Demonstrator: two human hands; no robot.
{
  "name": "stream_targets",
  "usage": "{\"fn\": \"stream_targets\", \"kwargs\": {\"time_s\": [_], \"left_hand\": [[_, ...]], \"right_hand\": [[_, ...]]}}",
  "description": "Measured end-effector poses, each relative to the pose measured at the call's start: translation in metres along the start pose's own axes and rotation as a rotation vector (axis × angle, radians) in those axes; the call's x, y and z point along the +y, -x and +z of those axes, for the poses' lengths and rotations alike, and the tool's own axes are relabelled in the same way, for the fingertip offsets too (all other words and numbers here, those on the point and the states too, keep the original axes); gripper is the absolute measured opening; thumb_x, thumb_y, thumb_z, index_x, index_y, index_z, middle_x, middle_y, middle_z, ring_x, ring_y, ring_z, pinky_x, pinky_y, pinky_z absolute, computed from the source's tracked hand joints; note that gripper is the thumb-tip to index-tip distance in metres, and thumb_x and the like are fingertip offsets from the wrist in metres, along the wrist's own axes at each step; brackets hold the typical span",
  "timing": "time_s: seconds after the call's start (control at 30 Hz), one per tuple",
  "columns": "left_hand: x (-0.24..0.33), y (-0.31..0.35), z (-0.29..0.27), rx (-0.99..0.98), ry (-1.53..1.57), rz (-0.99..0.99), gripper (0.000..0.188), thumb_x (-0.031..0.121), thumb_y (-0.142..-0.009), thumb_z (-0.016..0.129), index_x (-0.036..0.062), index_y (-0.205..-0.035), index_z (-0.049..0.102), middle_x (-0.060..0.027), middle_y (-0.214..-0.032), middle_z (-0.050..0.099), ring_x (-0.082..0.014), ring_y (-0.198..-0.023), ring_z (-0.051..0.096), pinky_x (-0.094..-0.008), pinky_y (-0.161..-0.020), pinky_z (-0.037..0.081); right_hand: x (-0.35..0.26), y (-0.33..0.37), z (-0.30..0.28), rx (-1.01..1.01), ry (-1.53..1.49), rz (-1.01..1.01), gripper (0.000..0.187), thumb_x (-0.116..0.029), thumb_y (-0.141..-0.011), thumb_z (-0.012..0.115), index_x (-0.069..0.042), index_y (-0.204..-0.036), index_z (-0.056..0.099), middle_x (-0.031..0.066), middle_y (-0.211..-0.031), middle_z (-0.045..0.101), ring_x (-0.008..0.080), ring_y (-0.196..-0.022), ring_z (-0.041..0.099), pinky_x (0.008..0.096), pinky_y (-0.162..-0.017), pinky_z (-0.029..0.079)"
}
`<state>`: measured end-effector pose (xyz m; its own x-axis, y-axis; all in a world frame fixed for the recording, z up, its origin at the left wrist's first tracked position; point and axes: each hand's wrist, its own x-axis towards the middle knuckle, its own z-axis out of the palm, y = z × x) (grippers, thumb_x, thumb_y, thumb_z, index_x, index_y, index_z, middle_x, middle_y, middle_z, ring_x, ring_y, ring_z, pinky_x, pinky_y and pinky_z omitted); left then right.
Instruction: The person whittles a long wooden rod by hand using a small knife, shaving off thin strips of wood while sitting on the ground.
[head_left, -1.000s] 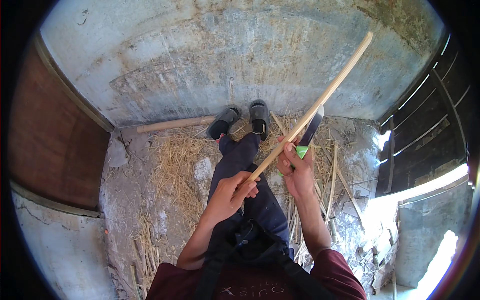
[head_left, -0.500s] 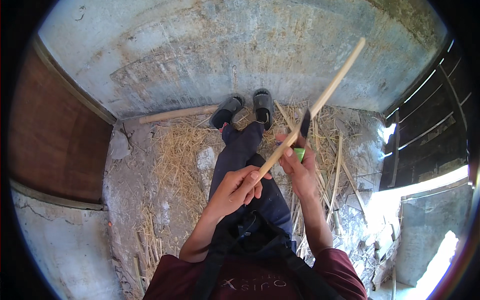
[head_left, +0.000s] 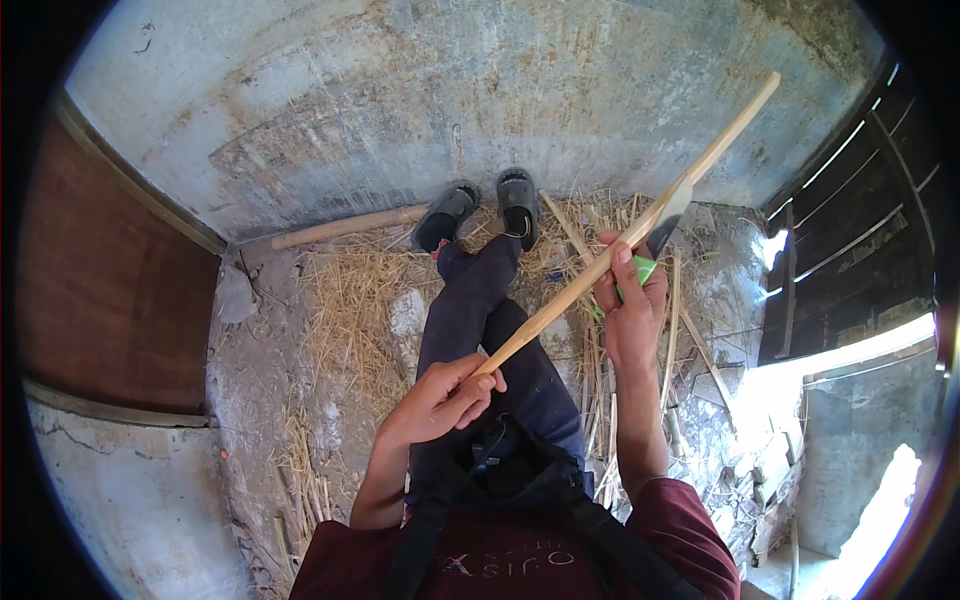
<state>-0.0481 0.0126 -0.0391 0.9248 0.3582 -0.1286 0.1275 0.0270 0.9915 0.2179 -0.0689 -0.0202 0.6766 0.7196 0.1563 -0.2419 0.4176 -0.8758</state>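
A long, pale wooden stick (head_left: 560, 303) slants across my lap, from low on the left to high on the right. My left hand (head_left: 440, 402) is closed round its thinner lower end. Further up, my right hand (head_left: 632, 300) grips a knife (head_left: 664, 228) with a green handle, most of which the fingers cover. The knife's dark blade lies against the stick, its tip pointing up along it. My right thumb presses on the stick's side just below the blade. The upper end of the stick sticks out past the knife, in front of the wall.
Straw and shavings (head_left: 350, 315) cover the floor around my crossed legs. A thick pole (head_left: 345, 228) lies along the foot of the stained wall (head_left: 400, 100). Thin wood strips (head_left: 705, 365) lie to the right, near a dark slatted panel (head_left: 850, 250). A brown board (head_left: 130, 270) stands left.
My right hand and the knife have moved up and to the right along the stick. My left hand has drawn down and left, nearer my body, so more stick shows between the hands.
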Motion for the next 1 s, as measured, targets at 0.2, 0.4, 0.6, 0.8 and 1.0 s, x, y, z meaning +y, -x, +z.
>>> {"fn": "stream_targets", "kwargs": {"time_s": [0.2,0.4,0.6,0.8,1.0], "left_hand": [[0.004,0.001,0.009,0.119,0.047,0.063,0.035,0.032,-0.118,0.047,0.0012,-0.111,0.062,0.003,-0.063,0.045,-0.0046,-0.055,0.041,-0.0256,-0.051,0.032],[0.008,0.005,0.013,0.129,0.207,0.052,0.038,0.035,-0.119,0.045,0.0017,-0.11,0.061,0.0038,-0.066,0.044,-0.0037,-0.055,0.037,-0.0233,-0.051,0.031],[0.009,0.008,0.019,0.111,0.212,0.042,0.038,0.035,-0.119,0.044,0.0023,-0.107,0.059,0.0042,-0.066,0.043,-0.0036,-0.055,0.036,-0.0234,-0.051,0.031],[0.007,0.012,0.021,0.176,0.067,0.062,0.035,0.032,-0.118,0.045,0.0042,-0.099,0.055,0.0036,-0.066,0.045,-0.0041,-0.052,0.04,-0.0249,-0.049,0.032],[0.013,0.014,0.025,0.196,-0.025,0.126,0.037,0.035,-0.118,0.045,0.0055,-0.096,0.052,0.005,-0.068,0.043,-0.0036,-0.051,0.038,-0.0244,-0.047,0.029]], "right_hand": [[-0.005,0.021,0.004,-0.048,0.321,-0.195,0.063,-0.028,-0.102,0.073,-0.005,-0.15,0.039,0.004,-0.096,0.06,0.0109,-0.086,0.055,0.0272,-0.079,0.045],[0.011,0.044,-0.013,-0.293,0.579,-0.503,0.034,-0.018,-0.101,0.076,-0.004,-0.126,0.058,0.0096,-0.097,0.069,0.0205,-0.084,0.068,0.0318,-0.076,0.054],[0.005,0.052,-0.001,-0.35,0.795,-0.737,0.03,-0.018,-0.085,0.091,-0.008,-0.104,0.071,0.0091,-0.089,0.071,0.0234,-0.064,0.069,0.0326,-0.053,0.053],[0.001,0.053,0.003,-0.334,0.906,-0.826,0.029,-0.018,-0.077,0.095,-0.012,-0.096,0.075,0.0056,-0.084,0.069,0.0187,-0.058,0.066,0.0316,-0.048,0.047],[0.001,0.047,0.005,-0.354,0.856,-0.903,0.029,-0.019,-0.079,0.095,-0.009,-0.091,0.07,0.0091,-0.077,0.067,0.0187,-0.054,0.063,0.0306,-0.045,0.044]]}}
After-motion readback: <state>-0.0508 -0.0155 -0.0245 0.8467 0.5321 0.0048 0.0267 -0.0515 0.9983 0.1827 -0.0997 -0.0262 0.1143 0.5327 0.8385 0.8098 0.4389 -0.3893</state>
